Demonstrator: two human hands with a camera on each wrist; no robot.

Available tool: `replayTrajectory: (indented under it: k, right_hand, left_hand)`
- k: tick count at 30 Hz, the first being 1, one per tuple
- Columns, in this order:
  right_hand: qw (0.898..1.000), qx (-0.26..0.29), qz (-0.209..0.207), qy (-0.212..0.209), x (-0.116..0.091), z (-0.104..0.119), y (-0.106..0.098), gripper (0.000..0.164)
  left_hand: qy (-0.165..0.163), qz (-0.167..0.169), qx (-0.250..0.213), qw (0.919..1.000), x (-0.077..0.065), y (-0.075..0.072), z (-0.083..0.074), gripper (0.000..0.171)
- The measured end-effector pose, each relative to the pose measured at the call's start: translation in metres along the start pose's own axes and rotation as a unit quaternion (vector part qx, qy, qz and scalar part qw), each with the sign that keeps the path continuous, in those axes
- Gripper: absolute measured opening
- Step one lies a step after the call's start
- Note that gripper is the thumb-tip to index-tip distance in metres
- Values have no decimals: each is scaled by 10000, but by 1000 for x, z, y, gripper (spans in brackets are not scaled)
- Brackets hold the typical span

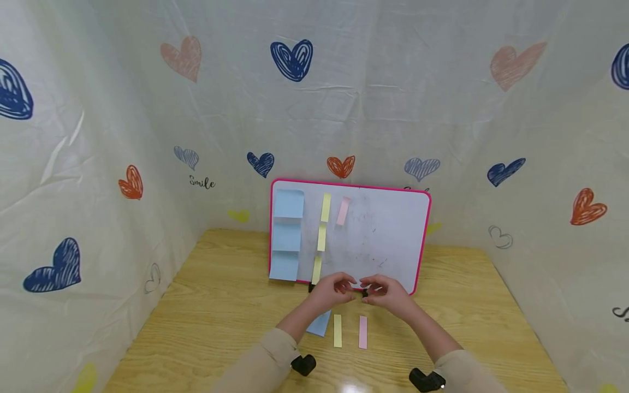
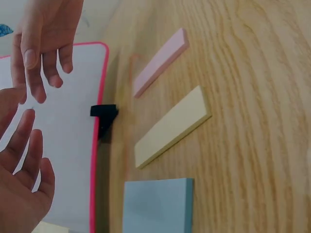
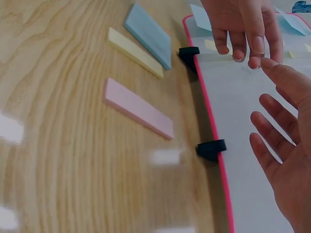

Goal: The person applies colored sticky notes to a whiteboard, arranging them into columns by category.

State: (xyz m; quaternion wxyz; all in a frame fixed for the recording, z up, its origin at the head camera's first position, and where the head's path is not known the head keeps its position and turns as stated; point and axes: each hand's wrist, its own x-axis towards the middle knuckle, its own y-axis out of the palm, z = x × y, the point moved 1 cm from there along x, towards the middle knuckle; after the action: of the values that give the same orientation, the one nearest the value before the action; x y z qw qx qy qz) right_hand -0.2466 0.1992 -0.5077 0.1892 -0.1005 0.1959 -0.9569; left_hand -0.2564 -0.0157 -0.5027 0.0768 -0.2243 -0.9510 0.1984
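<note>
My left hand [image 1: 334, 289] and right hand [image 1: 385, 295] hover face to face before the lower edge of a whiteboard [image 1: 388, 234] with a pink frame. Their fingers are loosely bent, and I see nothing held in either. In the right wrist view the thumb of the right hand [image 3: 291, 150] overlaps the left fingertips; whether they touch I cannot tell. On the board are a column of blue sticky notes [image 1: 287, 236], a column of yellow strips [image 1: 321, 238] and one pink strip [image 1: 343, 211]. Below the hands lie a blue pad [image 2: 155, 206], a yellow pad [image 2: 172, 126] and a pink pad [image 2: 161, 62].
Black supports [image 3: 211, 149] hold the board's bottom edge on the wooden table [image 1: 206, 327]. Behind it hangs a white curtain [image 1: 373, 109] printed with hearts. Black wrist devices [image 1: 303, 364] sit at both sleeves.
</note>
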Motion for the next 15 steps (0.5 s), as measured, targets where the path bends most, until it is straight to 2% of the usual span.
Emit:
replayTrajectory:
  k: [6, 11, 15]
  right_hand:
    - [9999, -76, 107, 67, -16, -19, 9, 40]
    - [9997, -202, 140, -16, -28, -30, 15, 41]
    - [9988, -433, 117, -170, -36, -38, 20, 39]
  left_hand:
    - [-300, 146, 99, 9994, -7, 13, 13, 30]
    - [-300, 305, -20, 9991, -11, 23, 23, 34]
    - [-240, 419, 67, 9988, -13, 30, 32, 32]
